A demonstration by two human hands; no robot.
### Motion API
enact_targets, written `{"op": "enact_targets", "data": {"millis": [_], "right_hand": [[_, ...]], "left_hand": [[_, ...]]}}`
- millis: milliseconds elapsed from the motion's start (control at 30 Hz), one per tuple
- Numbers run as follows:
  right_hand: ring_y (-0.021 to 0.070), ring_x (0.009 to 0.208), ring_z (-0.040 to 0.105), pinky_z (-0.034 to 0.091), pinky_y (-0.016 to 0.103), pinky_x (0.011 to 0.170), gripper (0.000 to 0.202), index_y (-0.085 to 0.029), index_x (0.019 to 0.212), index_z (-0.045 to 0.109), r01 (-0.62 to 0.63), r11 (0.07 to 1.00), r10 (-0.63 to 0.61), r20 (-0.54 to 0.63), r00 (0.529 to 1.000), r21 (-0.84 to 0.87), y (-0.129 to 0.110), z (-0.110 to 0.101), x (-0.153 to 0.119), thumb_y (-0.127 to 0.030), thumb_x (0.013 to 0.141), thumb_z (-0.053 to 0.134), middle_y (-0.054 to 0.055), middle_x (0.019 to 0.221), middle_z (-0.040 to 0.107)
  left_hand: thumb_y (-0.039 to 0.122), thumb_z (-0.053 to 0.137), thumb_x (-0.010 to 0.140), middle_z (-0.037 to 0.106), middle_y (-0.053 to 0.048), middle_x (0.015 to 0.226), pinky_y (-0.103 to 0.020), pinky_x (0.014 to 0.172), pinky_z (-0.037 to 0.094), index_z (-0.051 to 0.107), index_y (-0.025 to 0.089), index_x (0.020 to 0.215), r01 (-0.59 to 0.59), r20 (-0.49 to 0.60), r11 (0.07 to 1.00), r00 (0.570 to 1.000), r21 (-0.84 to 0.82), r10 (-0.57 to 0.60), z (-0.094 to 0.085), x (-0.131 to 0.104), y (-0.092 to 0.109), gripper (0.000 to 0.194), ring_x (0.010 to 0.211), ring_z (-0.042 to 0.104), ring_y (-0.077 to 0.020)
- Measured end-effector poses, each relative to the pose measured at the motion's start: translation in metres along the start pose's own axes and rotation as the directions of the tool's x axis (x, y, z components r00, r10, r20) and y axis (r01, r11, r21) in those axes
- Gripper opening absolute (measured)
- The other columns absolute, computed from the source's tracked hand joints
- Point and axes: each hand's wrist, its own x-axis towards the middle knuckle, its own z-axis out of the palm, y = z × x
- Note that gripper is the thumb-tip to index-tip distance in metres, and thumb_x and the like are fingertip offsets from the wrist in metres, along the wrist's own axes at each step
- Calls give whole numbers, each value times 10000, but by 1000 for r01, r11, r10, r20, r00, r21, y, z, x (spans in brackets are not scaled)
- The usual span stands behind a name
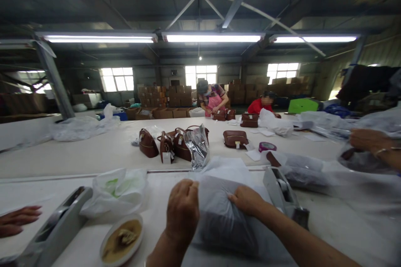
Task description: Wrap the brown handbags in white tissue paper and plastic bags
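Parcel (224, 227) under pinching right hand (249, 200) (left hand (182, 210) alongside).

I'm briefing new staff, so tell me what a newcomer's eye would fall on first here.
Probably the pale grey wrapped bundle at bottom centre, with the right hand on it and the left hand by its left edge. Next, the brown bags clustered beyond, left of centre, beside crumpled silvery wrap. Overhead, three bright light tubes run across the view.

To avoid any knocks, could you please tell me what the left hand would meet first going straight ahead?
Most likely the silver bag, standing beyond the left hand beside the brown handbags, though depth is unclear.
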Motion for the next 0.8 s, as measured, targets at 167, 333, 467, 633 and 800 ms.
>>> {"op": "enact_targets", "data": {"millis": [167, 333, 467, 633, 800], "right_hand": [[313, 1036, 691, 482, 378, 893, 529, -81, 962, 762, 8, 1000, -8, -12, 1000, -19, 0, 0, 0, -455, 955, 389, 231, 1036, 745], [305, 995, 697, 488, 366, 841, 501, -87, 929, 763, 20, 1000, -20, -22, 1000, -14, -1, -3, -4, -432, 947, 400, 225, 999, 750], [250, 869, 700, 474, 307, 731, 347, -125, 881, 771, 71, 997, -72, 23, 997, 24, 3, -13, -8, -372, 854, 529, 161, 922, 771], [173, 684, 661, 410, 235, 573, 207, -179, 817, 771, 102, 993, -109, 149, 983, 52, 37, -36, -14, -180, 648, 652, 45, 771, 767], [219, 767, 697, 461, 268, 643, 235, -147, 827, 770, -39, 998, 45, 131, 990, -50, 69, -49, -27, -81, 670, 609, 111, 827, 769]], "left_hand": [[238, 590, 880, 711, -65, 1127, -412, 1030, 504, 655, 231, 1080, -197, 308, 931, 905, -309, 294, 40, -24, 53, 210, 1131, 622, -241], [495, 552, 919, 441, -35, 1560, -639, 1214, 233, 432, 330, 1441, -121, 544, 936, 786, -330, 293, 71, -34, 32, 561, 1464, 345, -319], [581, 475, 930, 362, -15, 1606, -718, 1187, 192, 344, 391, 1492, -88, 612, 948, 745, -305, 266, 64, -30, 25, 608, 1498, 267, -342], [570, 429, 952, 339, -4, 1616, -709, 1180, 217, 406, 386, 1462, -90, 620, 962, 748, -257, 236, 61, -31, 29, 543, 1504, 256, -339], [486, 462, 958, 341, -28, 1613, -713, 1155, 267, 412, 358, 1465, -170, 608, 961, 746, -219, 270, 67, -33, 26, 525, 1491, 284, -358]]}}
